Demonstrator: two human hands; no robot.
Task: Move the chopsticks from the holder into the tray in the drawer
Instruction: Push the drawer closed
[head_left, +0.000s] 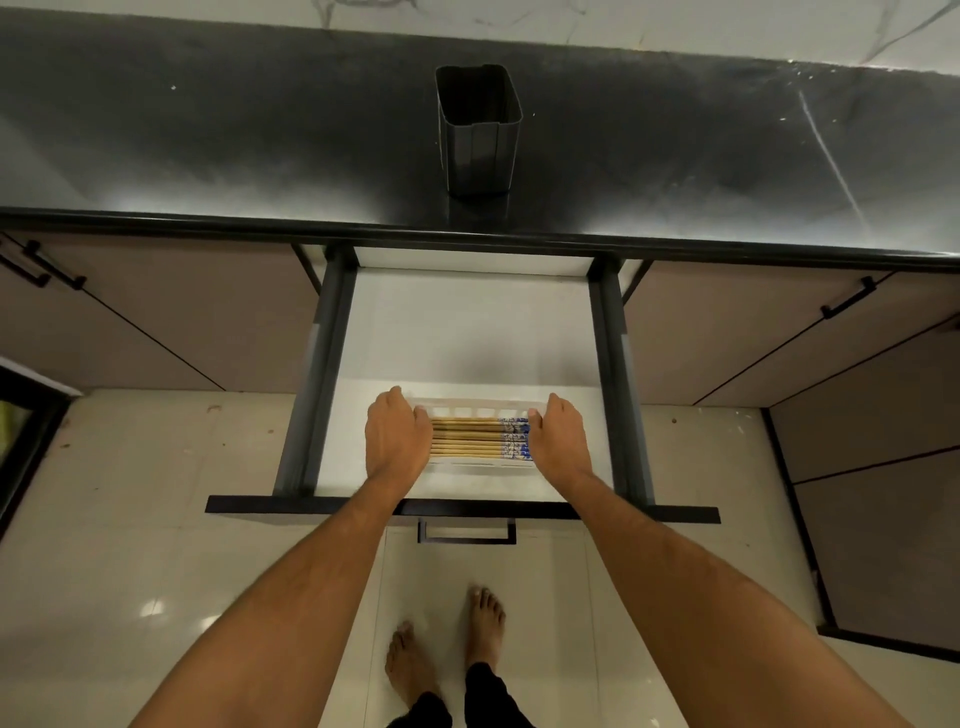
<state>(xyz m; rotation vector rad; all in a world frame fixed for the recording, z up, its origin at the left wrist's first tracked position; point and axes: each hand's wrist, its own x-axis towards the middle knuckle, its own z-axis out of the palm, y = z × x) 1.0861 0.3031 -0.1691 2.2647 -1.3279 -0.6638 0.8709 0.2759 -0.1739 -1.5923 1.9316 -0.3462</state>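
Chopsticks: the blue-patterned bamboo chopsticks lie flat in a row between both hands.
Tray: the white plastic slotted tray sits in the open white drawer.
Grip: the left hand and the right hand curl over the tray's ends, probably squaring it.
Holder: the dark ribbed holder stands beyond on the black worktop, looking emptied.

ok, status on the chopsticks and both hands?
Left hand and right hand grip the tray ends. Chopsticks lie flat in tray, in the open drawer. Holder looks empty. Nothing in the way.
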